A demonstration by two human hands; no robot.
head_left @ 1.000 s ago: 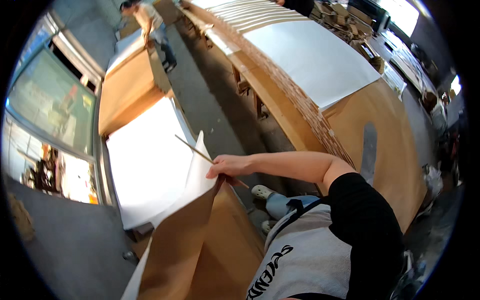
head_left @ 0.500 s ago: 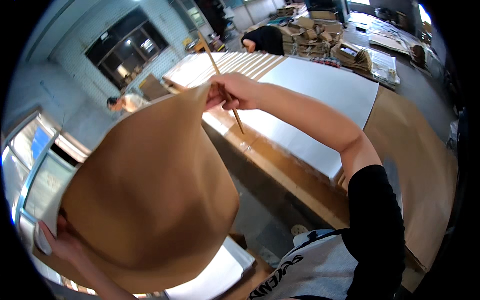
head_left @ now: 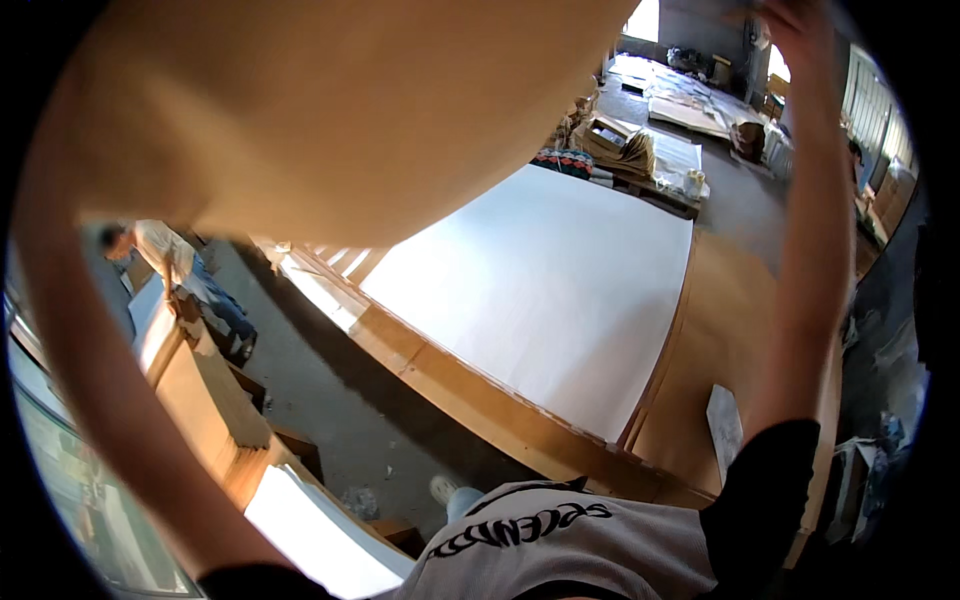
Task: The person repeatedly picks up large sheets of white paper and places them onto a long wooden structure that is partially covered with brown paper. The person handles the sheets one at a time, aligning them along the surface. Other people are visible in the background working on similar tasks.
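A large brown paper sheet point(head_left: 330, 110) is raised across the upper left, bowed and blurred. My right hand point(head_left: 800, 40) is at the top edge, partly cut off, its fingers closed; a blurred brown end beside them looks like the thin wooden stick point(head_left: 742, 14). My left arm reaches up along the left rim beside the brown sheet, and its hand is lost in the dark edge. Below the raised sheet, a wide white sheet point(head_left: 540, 290) lies flat on the worktable point(head_left: 430, 375).
Brown sheeting point(head_left: 715, 310) covers the table's right end, with a pale flat piece point(head_left: 724, 430) on it. White sheets point(head_left: 315, 530) lie on the lower-left bench. A co-worker point(head_left: 175, 260) leans over that bench's far end. Bundled cardboard point(head_left: 615, 145) stands behind the table.
The brown sheet has gone from hanging in front of me at the left to high overhead. Both arms have lifted, the right one swinging to the right. My view has turned rightward.
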